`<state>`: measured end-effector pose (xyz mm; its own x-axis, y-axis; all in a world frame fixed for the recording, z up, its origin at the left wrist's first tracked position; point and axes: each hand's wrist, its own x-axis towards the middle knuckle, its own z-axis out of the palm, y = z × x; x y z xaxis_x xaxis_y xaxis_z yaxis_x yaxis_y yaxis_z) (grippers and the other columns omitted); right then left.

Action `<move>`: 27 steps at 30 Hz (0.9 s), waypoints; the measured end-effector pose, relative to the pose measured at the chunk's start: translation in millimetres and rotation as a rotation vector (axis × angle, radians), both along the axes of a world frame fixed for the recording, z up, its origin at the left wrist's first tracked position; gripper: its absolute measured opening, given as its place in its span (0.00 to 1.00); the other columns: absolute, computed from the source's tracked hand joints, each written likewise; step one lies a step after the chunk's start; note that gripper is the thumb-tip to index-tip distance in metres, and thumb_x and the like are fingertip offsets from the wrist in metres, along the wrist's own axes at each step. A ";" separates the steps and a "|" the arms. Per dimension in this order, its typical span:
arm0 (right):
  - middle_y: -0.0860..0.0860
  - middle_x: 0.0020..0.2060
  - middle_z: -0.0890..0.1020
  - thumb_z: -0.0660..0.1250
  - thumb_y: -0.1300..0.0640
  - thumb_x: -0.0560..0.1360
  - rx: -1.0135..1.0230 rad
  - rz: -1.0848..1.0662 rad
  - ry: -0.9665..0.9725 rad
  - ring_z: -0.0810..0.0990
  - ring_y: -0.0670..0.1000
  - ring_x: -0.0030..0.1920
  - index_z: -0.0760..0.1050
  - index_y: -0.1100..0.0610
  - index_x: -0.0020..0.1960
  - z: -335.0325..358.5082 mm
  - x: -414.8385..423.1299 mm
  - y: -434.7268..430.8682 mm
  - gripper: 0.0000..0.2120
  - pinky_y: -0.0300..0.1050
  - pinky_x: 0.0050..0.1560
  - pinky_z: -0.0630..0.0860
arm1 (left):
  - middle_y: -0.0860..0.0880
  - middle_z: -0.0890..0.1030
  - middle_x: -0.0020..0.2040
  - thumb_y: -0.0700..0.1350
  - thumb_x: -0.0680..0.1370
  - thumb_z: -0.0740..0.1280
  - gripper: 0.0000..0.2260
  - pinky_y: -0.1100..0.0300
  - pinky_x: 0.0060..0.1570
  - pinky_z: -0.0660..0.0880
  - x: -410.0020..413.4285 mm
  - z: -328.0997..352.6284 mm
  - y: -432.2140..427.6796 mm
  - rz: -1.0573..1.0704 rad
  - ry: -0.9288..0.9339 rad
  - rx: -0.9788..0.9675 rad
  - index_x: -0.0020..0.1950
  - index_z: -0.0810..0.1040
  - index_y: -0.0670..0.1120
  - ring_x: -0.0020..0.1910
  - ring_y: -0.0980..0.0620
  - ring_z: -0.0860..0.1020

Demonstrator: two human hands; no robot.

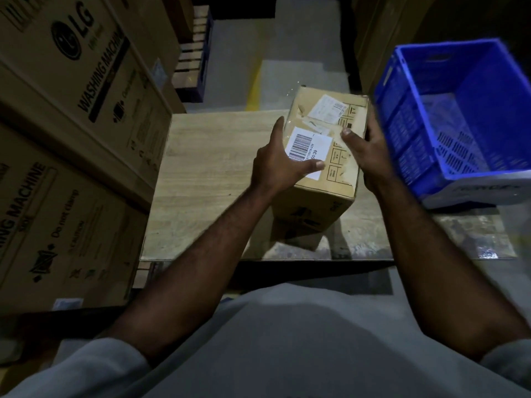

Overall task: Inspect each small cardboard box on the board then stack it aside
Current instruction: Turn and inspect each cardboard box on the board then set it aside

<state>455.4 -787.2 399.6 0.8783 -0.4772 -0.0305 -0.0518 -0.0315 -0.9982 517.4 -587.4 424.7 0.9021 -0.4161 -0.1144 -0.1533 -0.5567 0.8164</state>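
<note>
Head view puts the small cardboard box in both hands over the right part of the board, tilted so that its labelled top faces the camera. The left hand grips the near left edge, thumb laid across the white barcode label. The right hand clasps the right side, thumb on top and fingers wrapped out of sight behind. A dark shape lies under the box's near corner, and I cannot tell whether that is shadow or contact with the board. By my reading this is the inspection step: the box is turned up for a look at its labels and torn tape, and it is not yet set aside. The next move probably calls for turning it to check the other faces, then carrying it off the board to a stacking place while both hands keep a firm hold, since the grip sits on edges only. No stack of small boxes shows anywhere here, so that place is unclear. As for containers, the blue crate stands tilted just right of the box on a white slab with blurred lettering. Its perforated floor looks bare, though motion blur hides detail. Large washing machine cartons are piled along the left, closed, contents unseen.
</note>
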 end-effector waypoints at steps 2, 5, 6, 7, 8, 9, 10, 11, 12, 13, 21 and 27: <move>0.53 0.74 0.75 0.66 0.62 0.83 -0.056 0.038 -0.048 0.83 0.54 0.65 0.49 0.48 0.85 8.6 1.3 1.2 0.39 0.55 0.56 0.85 | 0.50 0.81 0.67 0.59 0.64 0.84 0.57 0.58 0.58 0.77 3.1 2.9 -0.6 0.017 -0.042 -0.018 0.84 0.52 0.53 0.56 0.55 0.78; 0.53 0.80 0.66 0.67 0.65 0.82 -0.146 0.099 -0.135 0.77 0.53 0.72 0.44 0.51 0.86 24.5 3.3 1.2 0.43 0.58 0.62 0.82 | 0.49 0.83 0.64 0.52 0.63 0.86 0.59 0.57 0.54 0.82 8.3 4.6 0.0 0.043 -0.083 -0.102 0.84 0.51 0.52 0.54 0.55 0.83; 0.54 0.80 0.65 0.67 0.66 0.81 -0.167 0.109 -0.165 0.76 0.53 0.73 0.41 0.52 0.86 28.6 2.7 1.6 0.45 0.57 0.62 0.82 | 0.50 0.84 0.61 0.49 0.63 0.86 0.59 0.60 0.51 0.82 10.2 2.7 1.0 0.055 -0.083 -0.133 0.84 0.52 0.52 0.51 0.57 0.84; 0.56 0.81 0.62 0.68 0.67 0.81 -0.185 0.116 -0.193 0.75 0.53 0.74 0.38 0.54 0.85 32.7 1.2 2.5 0.47 0.54 0.61 0.82 | 0.50 0.85 0.58 0.47 0.63 0.86 0.58 0.61 0.48 0.83 12.6 -0.9 2.2 0.064 -0.081 -0.165 0.84 0.54 0.52 0.49 0.58 0.84; 0.57 0.82 0.58 0.70 0.67 0.80 -0.214 0.123 -0.214 0.72 0.53 0.76 0.35 0.55 0.85 35.4 -0.8 3.3 0.50 0.52 0.62 0.82 | 0.49 0.86 0.57 0.45 0.63 0.86 0.55 0.59 0.47 0.84 15.0 -5.7 3.2 0.072 -0.078 -0.179 0.83 0.57 0.51 0.48 0.57 0.85; 0.57 0.84 0.54 0.71 0.67 0.79 -0.248 0.134 -0.228 0.69 0.54 0.78 0.33 0.56 0.84 36.2 -3.4 5.0 0.52 0.50 0.64 0.81 | 0.48 0.86 0.56 0.44 0.63 0.86 0.51 0.54 0.48 0.85 17.3 -12.1 3.8 0.084 -0.076 -0.172 0.80 0.62 0.50 0.49 0.55 0.85; 0.57 0.84 0.52 0.72 0.67 0.78 -0.288 0.143 -0.228 0.66 0.53 0.80 0.32 0.57 0.84 33.2 -6.6 6.4 0.54 0.46 0.67 0.78 | 0.47 0.86 0.55 0.43 0.64 0.85 0.45 0.51 0.49 0.85 17.9 -17.7 3.9 0.101 -0.074 -0.146 0.76 0.67 0.49 0.49 0.53 0.86; 0.55 0.84 0.51 0.73 0.67 0.77 -0.323 0.147 -0.205 0.64 0.51 0.81 0.32 0.58 0.84 26.3 -10.9 8.0 0.55 0.43 0.69 0.76 | 0.47 0.86 0.54 0.42 0.65 0.84 0.38 0.49 0.49 0.84 17.9 -23.5 4.2 0.119 -0.071 -0.116 0.71 0.70 0.48 0.49 0.52 0.86; 0.51 0.84 0.53 0.75 0.65 0.77 -0.344 0.141 -0.166 0.63 0.48 0.81 0.32 0.58 0.84 16.6 -16.5 9.4 0.56 0.43 0.70 0.75 | 0.47 0.86 0.53 0.41 0.66 0.84 0.33 0.48 0.49 0.84 16.4 -28.7 4.7 0.125 -0.069 -0.084 0.65 0.70 0.49 0.48 0.51 0.85; 0.45 0.83 0.56 0.76 0.64 0.76 -0.341 0.135 -0.119 0.65 0.46 0.80 0.32 0.56 0.84 4.4 -23.2 10.3 0.57 0.46 0.72 0.75 | 0.48 0.86 0.52 0.41 0.68 0.83 0.29 0.49 0.47 0.84 14.7 -34.2 5.5 0.118 -0.072 -0.053 0.61 0.70 0.49 0.48 0.51 0.85; 0.47 0.78 0.70 0.80 0.58 0.73 -0.349 0.025 0.082 0.77 0.44 0.71 0.54 0.45 0.84 -69.4 -67.6 42.2 0.49 0.49 0.67 0.79 | 0.45 0.83 0.54 0.42 0.71 0.81 0.27 0.53 0.44 0.81 -3.2 -70.6 29.5 0.004 -0.028 0.171 0.60 0.67 0.43 0.50 0.46 0.82; 0.50 0.73 0.76 0.69 0.49 0.81 -0.357 -0.079 -0.019 0.79 0.49 0.69 0.70 0.52 0.77 -72.7 -73.7 57.8 0.25 0.51 0.64 0.81 | 0.47 0.80 0.65 0.53 0.66 0.84 0.42 0.56 0.56 0.81 -16.3 -72.4 34.1 0.024 0.020 0.064 0.73 0.67 0.45 0.60 0.50 0.80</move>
